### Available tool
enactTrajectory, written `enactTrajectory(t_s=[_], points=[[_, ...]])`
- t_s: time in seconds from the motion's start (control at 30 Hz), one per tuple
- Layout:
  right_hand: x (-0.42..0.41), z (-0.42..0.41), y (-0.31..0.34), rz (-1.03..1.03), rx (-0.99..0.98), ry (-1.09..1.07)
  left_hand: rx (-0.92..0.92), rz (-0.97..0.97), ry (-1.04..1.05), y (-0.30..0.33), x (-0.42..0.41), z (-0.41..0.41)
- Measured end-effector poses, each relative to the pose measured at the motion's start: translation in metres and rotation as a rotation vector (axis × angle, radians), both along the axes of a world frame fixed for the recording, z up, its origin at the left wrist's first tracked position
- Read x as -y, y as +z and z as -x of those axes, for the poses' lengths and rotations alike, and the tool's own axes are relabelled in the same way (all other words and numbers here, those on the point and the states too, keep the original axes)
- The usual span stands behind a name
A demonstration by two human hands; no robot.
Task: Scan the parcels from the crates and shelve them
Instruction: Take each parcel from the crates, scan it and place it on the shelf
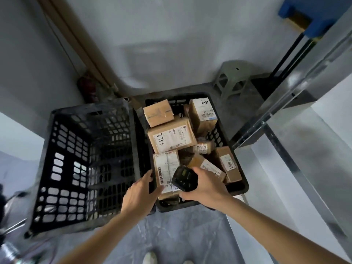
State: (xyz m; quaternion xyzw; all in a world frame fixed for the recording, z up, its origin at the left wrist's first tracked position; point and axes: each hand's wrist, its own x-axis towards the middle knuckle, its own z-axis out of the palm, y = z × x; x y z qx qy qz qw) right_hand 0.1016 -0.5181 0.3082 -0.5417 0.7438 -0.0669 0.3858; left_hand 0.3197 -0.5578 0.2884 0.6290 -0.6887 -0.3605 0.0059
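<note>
My right hand (206, 187) is gripping the black scanner (184, 179); my left hand (140, 195), fingers straight, is touching a labelled cardboard parcel (165, 168) in the black lattice crate (238, 189).

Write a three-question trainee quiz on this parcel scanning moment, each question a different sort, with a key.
1. True or false: the left crate holds more parcels than the right crate.
2. Which hand holds the scanner?
A. left hand
B. right hand
C. neither
3. Fill in: the left hand's fingers touch the near parcel that bears a ______ along its label's left edge.

Key
1. False; the left crate shows no parcels, the right one holds several.
2. B
3. barcode
</note>
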Motion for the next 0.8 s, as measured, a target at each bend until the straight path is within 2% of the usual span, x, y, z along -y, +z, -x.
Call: enactTrajectory(t_s=[0.2, 0.37, 0.6, 0.8], points=[[0.004, -0.010, -0.023, 0.017, 0.101, -0.075, -0.070, 0.025, 0.052, -0.009, 0.000, 0.008], [0.003, -0.008, -0.016, 0.026, 0.199, -0.136, -0.239, 0.026, 0.115, -0.009, -0.003, 0.011], [-0.004, 0.000, 0.028, 0.104, 0.239, -0.176, -0.477, -0.031, 0.194, 0.025, -0.002, 0.007], [-0.021, 0.002, 0.081, 0.181, 0.282, -0.274, -0.591, -0.053, 0.126, 0.068, 0.003, 0.012]])
